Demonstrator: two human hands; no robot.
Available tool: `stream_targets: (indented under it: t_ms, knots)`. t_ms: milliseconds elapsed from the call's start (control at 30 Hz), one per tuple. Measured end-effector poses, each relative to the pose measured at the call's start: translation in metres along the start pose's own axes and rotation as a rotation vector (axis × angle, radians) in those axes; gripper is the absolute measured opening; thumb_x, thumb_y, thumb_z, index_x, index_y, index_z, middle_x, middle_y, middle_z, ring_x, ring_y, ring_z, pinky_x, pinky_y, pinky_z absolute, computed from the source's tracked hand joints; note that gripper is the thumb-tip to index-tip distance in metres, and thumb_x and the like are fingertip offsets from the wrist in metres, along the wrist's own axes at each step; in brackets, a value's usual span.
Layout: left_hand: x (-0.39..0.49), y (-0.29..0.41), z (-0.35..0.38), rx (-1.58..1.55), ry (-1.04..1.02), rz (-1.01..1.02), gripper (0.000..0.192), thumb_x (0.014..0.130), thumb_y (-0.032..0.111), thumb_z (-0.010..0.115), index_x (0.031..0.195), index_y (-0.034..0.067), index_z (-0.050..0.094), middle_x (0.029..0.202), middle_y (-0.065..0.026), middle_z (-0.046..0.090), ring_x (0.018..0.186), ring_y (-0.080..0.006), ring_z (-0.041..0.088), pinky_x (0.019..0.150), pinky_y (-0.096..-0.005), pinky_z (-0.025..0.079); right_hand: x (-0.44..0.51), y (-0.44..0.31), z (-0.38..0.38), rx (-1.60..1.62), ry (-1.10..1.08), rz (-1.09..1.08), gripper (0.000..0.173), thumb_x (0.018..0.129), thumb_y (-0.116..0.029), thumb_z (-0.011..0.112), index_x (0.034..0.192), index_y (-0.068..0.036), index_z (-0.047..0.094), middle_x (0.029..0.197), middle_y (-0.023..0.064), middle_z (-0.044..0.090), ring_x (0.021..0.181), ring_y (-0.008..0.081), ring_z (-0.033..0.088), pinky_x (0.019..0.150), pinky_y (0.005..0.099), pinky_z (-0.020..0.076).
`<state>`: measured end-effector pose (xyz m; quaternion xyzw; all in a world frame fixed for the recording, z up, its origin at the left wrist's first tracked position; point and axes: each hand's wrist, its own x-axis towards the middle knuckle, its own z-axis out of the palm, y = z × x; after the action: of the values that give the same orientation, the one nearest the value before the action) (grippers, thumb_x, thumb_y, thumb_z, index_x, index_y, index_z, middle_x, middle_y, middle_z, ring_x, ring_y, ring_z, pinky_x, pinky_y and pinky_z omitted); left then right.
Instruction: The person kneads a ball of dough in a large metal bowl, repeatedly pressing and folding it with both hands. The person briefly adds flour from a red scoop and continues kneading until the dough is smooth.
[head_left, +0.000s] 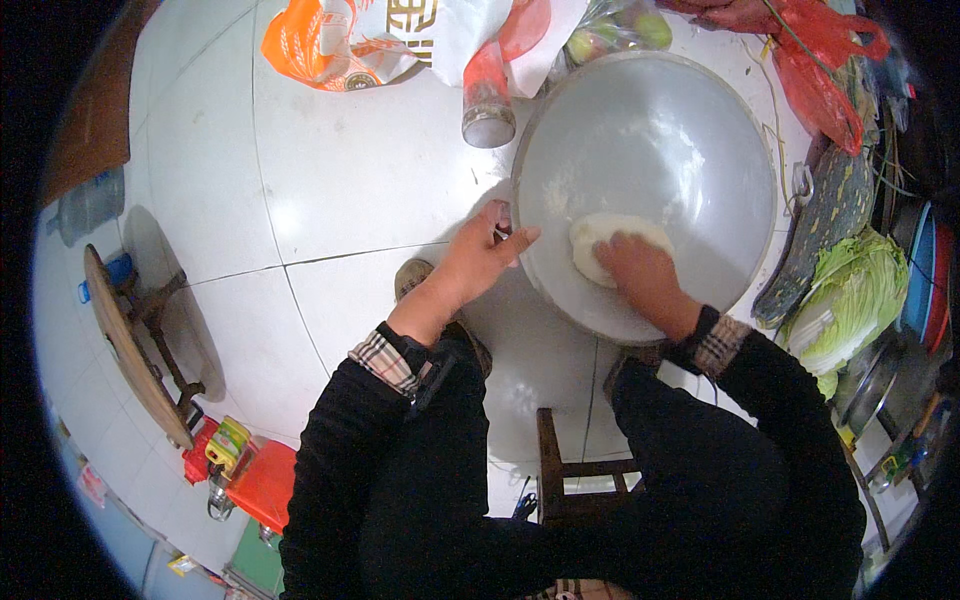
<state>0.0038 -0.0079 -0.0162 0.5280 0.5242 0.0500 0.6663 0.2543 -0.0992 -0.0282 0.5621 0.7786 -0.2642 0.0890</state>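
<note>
A large round metal basin (652, 150) stands on the tiled floor in front of me, with pale flour-like smears on its inner wall. In its lower left part lies a lump of pale dough (622, 232). My right hand (637, 274) presses on the dough from above, its fingers curled and partly blurred. At the basin's left rim is my left hand (480, 251), thumb and fingers apart around the edge; whether it grips the rim is hard to tell. Just above the left hand, a clear cup or jar with red inside (487, 97) leans against a bag.
A white and orange printed bag (360, 45) lies at the top. Right of the basin are a long dark green squash (817, 225), a napa cabbage (847, 300) and a red plastic bag (817, 67). A round wooden folding table (135, 345) tilts at the left, near a red stool (266, 480).
</note>
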Motion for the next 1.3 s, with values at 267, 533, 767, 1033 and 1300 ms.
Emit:
stream_targets:
  t_ms: [267, 533, 767, 1033, 1300]
  knots:
    - [-0.002, 0.001, 0.0, 0.013, 0.032, 0.093, 0.035, 0.093, 0.03, 0.066, 0.093, -0.001, 0.048, 0.074, -0.0085, 0.055, 0.062, -0.0158, 0.056, 0.06, -0.0317, 0.047, 0.02, 0.096, -0.027, 0.617, -0.042, 0.219, 0.042, 0.078, -0.005, 0.073, 0.115, -0.012, 0.054, 0.111, 0.0066, 0.057, 0.094, 0.0232, 0.059, 0.085, 0.0345, 0.0507]
    - [-0.002, 0.001, 0.002, -0.014, 0.024, 0.05, 0.037, 0.093, 0.03, 0.065, 0.097, -0.002, 0.048, 0.074, -0.0096, 0.055, 0.063, -0.016, 0.056, 0.06, -0.0318, 0.046, 0.009, 0.088, 0.0, 0.9, -0.093, 0.484, 0.055, 0.086, -0.042, 0.071, 0.119, -0.004, 0.049, 0.116, 0.0185, 0.059, 0.105, 0.0288, 0.058, 0.089, 0.0364, 0.0484]
    - [-0.001, 0.006, -0.001, 0.088, 0.006, -0.008, 0.038, 0.095, 0.03, 0.063, 0.11, -0.002, 0.05, 0.084, -0.0082, 0.059, 0.071, -0.0142, 0.057, 0.065, -0.0282, 0.048, 0.019, -0.002, -0.012, 0.35, 0.05, -0.032, 0.037, 0.082, -0.019, 0.065, 0.115, -0.008, 0.05, 0.106, 0.0168, 0.058, 0.088, 0.0363, 0.064, 0.071, 0.0446, 0.0529]
    - [-0.003, -0.003, 0.005, -0.085, 0.026, 0.098, 0.033, 0.095, 0.028, 0.063, 0.097, 0.0, 0.046, 0.079, -0.0092, 0.054, 0.064, -0.0146, 0.055, 0.06, -0.0295, 0.049, 0.074, 0.058, -0.015, 0.246, 0.03, 0.063, 0.035, 0.08, -0.015, 0.065, 0.112, -0.01, 0.054, 0.098, 0.0141, 0.062, 0.088, 0.0311, 0.065, 0.07, 0.0432, 0.0526]
    - [0.001, -0.003, 0.004, -0.01, 0.041, 0.085, 0.036, 0.094, 0.029, 0.064, 0.089, 0.001, 0.042, 0.068, -0.0086, 0.05, 0.06, -0.0154, 0.055, 0.057, -0.0316, 0.046, 0.093, 0.048, -0.072, 0.399, 0.145, 0.202, 0.04, 0.084, -0.041, 0.067, 0.113, -0.014, 0.057, 0.114, 0.0114, 0.059, 0.092, 0.0333, 0.063, 0.08, 0.0441, 0.051]
